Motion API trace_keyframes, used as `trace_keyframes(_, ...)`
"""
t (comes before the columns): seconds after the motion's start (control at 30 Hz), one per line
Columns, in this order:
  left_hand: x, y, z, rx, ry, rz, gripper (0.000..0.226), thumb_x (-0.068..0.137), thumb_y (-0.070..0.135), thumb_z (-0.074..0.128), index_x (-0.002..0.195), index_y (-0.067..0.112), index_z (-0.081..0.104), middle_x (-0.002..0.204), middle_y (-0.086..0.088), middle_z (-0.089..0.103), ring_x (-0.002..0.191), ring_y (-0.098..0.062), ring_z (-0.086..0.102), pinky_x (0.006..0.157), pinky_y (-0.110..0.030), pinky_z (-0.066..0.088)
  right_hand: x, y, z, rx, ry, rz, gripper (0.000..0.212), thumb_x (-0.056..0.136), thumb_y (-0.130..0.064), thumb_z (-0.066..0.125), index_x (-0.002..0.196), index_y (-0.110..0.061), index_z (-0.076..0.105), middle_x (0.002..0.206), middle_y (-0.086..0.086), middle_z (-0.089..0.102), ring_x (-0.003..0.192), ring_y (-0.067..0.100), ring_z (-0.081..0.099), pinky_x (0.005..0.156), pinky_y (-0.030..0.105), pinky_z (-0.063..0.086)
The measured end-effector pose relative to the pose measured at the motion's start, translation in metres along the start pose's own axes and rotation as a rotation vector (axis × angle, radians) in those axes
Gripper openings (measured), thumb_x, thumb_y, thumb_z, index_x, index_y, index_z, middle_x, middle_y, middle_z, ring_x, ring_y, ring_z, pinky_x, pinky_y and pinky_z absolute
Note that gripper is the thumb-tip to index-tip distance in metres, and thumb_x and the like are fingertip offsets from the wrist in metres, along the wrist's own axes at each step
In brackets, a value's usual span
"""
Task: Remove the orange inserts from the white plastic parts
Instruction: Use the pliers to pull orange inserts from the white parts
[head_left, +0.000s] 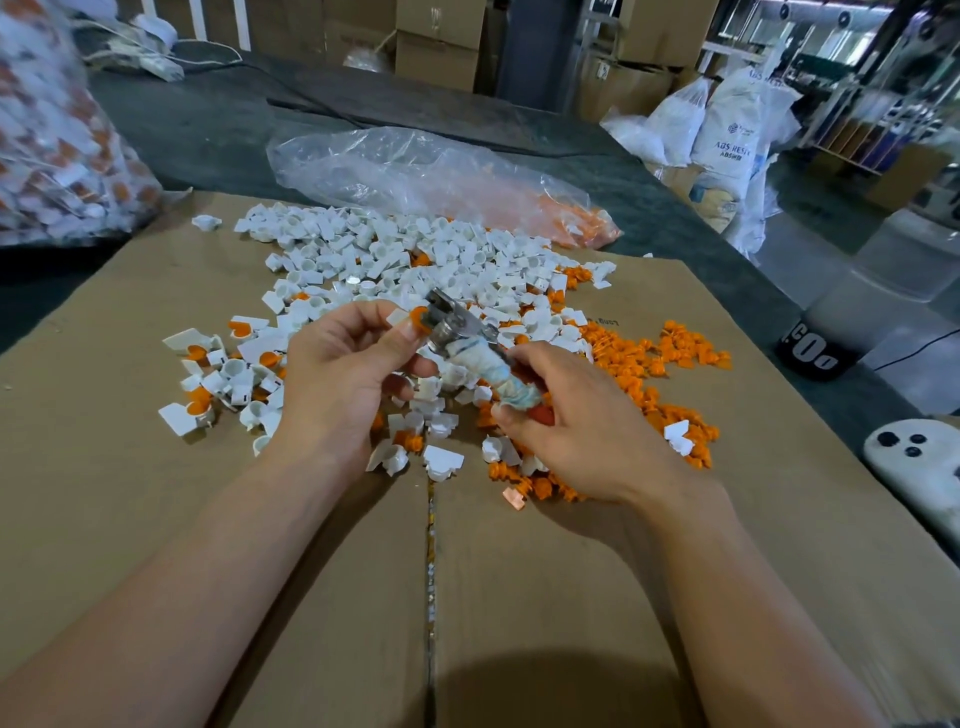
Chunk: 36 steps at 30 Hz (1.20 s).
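1. Two hands meet at the centre of the frame. The left hand (343, 374) pinches one white plastic part with an orange insert (409, 318) between thumb and fingertips. The right hand (576, 431) curls round the cloth-wrapped handle of one metal plier-like tool (457, 332), whose head meets that part.
2. Loose white plastic parts (415, 254) lie heaped on one flat brown cardboard sheet (156, 519) covering the desk (208, 130), too many to count. A few at centre left hold orange inserts.
3. Loose orange inserts (649, 374) are piled at centre right, also beyond counting.
4. There are two clear plastic bags. The upper-centre bag (415, 176) holds orange pieces. The upper-left bag (52, 130) is blurred and cut off by the frame edge.
5. The tool's head is blurred, so its exact grip is unclear.
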<state>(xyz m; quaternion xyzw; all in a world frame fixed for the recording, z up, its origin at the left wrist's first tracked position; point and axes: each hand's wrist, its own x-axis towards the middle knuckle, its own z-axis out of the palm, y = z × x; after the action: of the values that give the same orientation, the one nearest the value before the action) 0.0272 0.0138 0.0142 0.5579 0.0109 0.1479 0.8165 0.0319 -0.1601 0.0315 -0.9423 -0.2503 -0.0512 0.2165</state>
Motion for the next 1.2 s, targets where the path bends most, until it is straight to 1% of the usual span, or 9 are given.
trace_keyframes(0.1, -0.001, 0.000, 0.000, -0.002, -0.008, -0.006, 0.018, 0.084, -0.002, 0.057, 0.073, 0.012, 0.057, 0.054, 0.007, 0.061, 0.046, -0.006, 0.058, 0.039, -0.015, 0.040, -0.001, -0.001, -0.001, 0.002, -0.018, -0.002, 0.027, 0.088, -0.036, 0.055, 0.110, -0.019, 0.050, 0.091, -0.008, 0.047, 0.080, 0.009, 0.040, 0.062, 0.014, 0.027)
trace_keyframes(0.17, -0.001, 0.001, -0.001, -0.002, -0.013, -0.008, 0.017, 0.084, -0.001, 0.057, 0.073, 0.011, 0.057, 0.054, 0.006, 0.062, 0.047, -0.007, 0.059, 0.039, -0.015, 0.041, -0.002, -0.002, -0.001, 0.002, -0.027, -0.008, 0.024, 0.089, -0.035, 0.055, 0.107, -0.019, 0.051, 0.089, -0.006, 0.050, 0.079, 0.011, 0.042, 0.062, 0.016, 0.029)
trace_keyframes(0.3, -0.001, 0.000, 0.000, -0.008, -0.015, -0.020, 0.015, 0.083, -0.001, 0.057, 0.073, 0.010, 0.057, 0.054, 0.006, 0.061, 0.046, -0.007, 0.058, 0.039, -0.015, 0.041, -0.002, -0.005, -0.003, 0.011, -0.025, -0.012, 0.023, 0.088, -0.034, 0.056, 0.103, -0.016, 0.053, 0.087, -0.001, 0.054, 0.077, 0.015, 0.046, 0.064, 0.029, 0.036)
trace_keyframes(0.37, -0.001, 0.001, 0.000, -0.007, -0.019, -0.018, 0.014, 0.082, -0.001, 0.057, 0.073, 0.010, 0.056, 0.053, 0.006, 0.061, 0.045, -0.006, 0.057, 0.039, -0.015, 0.041, -0.002, -0.007, -0.002, 0.021, -0.026, -0.006, 0.023, 0.088, -0.033, 0.057, 0.102, -0.015, 0.053, 0.086, 0.000, 0.055, 0.076, 0.015, 0.047, 0.066, 0.032, 0.038)
trace_keyframes(0.53, -0.001, -0.001, -0.001, -0.002, -0.019, -0.018, 0.018, 0.085, -0.004, 0.054, 0.072, 0.009, 0.054, 0.049, 0.006, 0.060, 0.046, -0.005, 0.058, 0.043, -0.016, 0.047, -0.003, -0.010, 0.000, 0.051, -0.032, 0.007, 0.017, 0.088, -0.030, 0.058, 0.094, -0.015, 0.053, 0.074, -0.003, 0.051, 0.065, 0.013, 0.044, 0.061, 0.035, 0.037)
trace_keyframes(0.73, 0.000, -0.004, -0.001, -0.006, 0.001, -0.043, 0.020, 0.086, -0.007, 0.052, 0.073, 0.008, 0.054, 0.050, 0.003, 0.061, 0.047, -0.009, 0.061, 0.045, -0.016, 0.048, -0.001, -0.010, 0.000, 0.021, -0.038, 0.021, 0.017, 0.088, -0.024, 0.059, 0.098, -0.011, 0.057, 0.080, 0.006, 0.059, 0.069, 0.018, 0.050, 0.062, 0.039, 0.042)
trace_keyframes(0.97, 0.000, -0.004, -0.002, 0.002, 0.012, -0.054, 0.021, 0.086, -0.008, 0.053, 0.072, 0.008, 0.054, 0.049, 0.002, 0.060, 0.047, -0.010, 0.062, 0.046, -0.017, 0.049, 0.001, -0.010, 0.003, -0.022, -0.043, 0.043, 0.018, 0.087, -0.021, 0.059, 0.102, -0.012, 0.057, 0.083, 0.007, 0.061, 0.072, 0.018, 0.051, 0.062, 0.038, 0.044)
trace_keyframes(1.1, -0.001, -0.002, -0.003, 0.003, 0.020, -0.048, 0.022, 0.086, -0.008, 0.053, 0.071, 0.008, 0.054, 0.048, 0.003, 0.059, 0.046, -0.011, 0.061, 0.044, -0.017, 0.047, 0.000, -0.011, 0.005, -0.041, 0.002, 0.037, 0.014, 0.086, -0.020, 0.059, 0.095, -0.010, 0.058, 0.079, 0.008, 0.060, 0.068, 0.020, 0.051, 0.058, 0.038, 0.042)
trace_keyframes(1.2, -0.002, -0.001, -0.003, -0.003, 0.014, -0.044, 0.021, 0.085, -0.008, 0.053, 0.071, 0.008, 0.054, 0.048, 0.003, 0.059, 0.046, -0.011, 0.061, 0.044, -0.017, 0.047, 0.000, -0.010, 0.004, -0.044, 0.008, 0.024, 0.015, 0.086, -0.021, 0.059, 0.096, -0.010, 0.058, 0.080, 0.007, 0.061, 0.069, 0.020, 0.052, 0.060, 0.040, 0.044)
